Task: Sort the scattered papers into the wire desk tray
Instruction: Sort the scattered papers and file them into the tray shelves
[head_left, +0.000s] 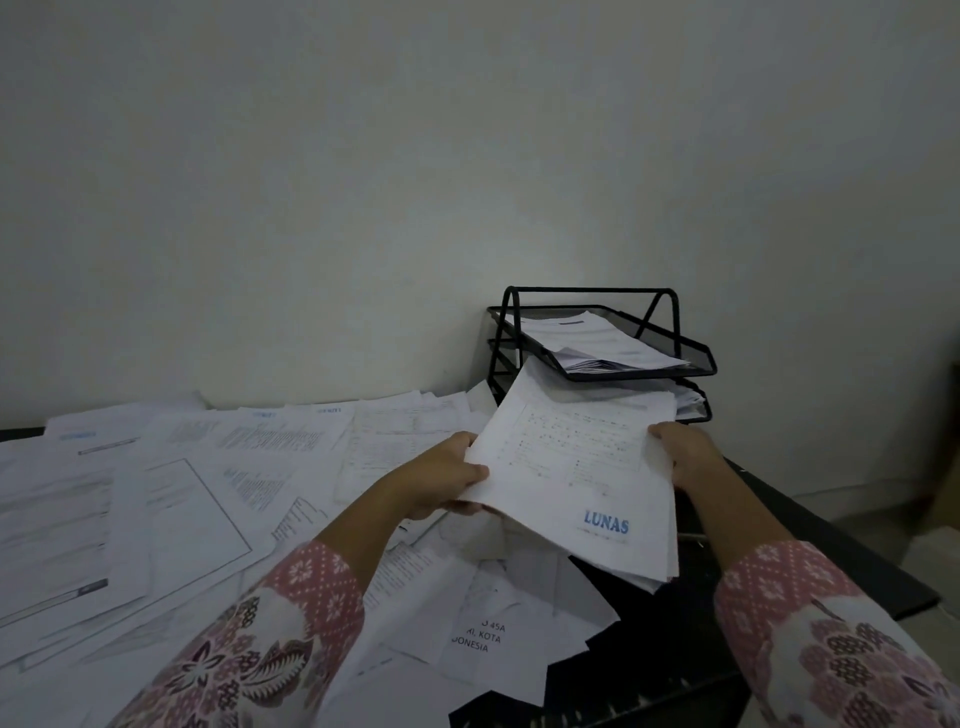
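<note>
— White printed sheets, a thick stack (576, 467) with a blue "LUNAS" stamp near its lower corner: we hold it in the air with both hands, just in front of the black wire-mesh desk tray (696, 358).

— How do our fingers lie?

— Our left hand (441, 475) grips the stack's left edge, thumb pressed on top and the other fingers curled beneath. Our right hand (685, 452) holds the right edge; its fingers wrap under the paper, so we cannot tell how they are spread. Pink floral sleeves (291, 629) cover both forearms.

— And the tray?

— It stands at the far right of the dark table (810, 525), close against the pale wall (467, 156). It is tiered: the top tier already carries a pile of white papers (597, 343), and more sheets show in a lower tier. The far end of our stack overlaps the lower tiers in view; whether it touches them we cannot tell.

— What about the rest?

— Loose white printed papers (182, 493) lie scattered and overlapping across the table to the left and beneath our arms.
</note>
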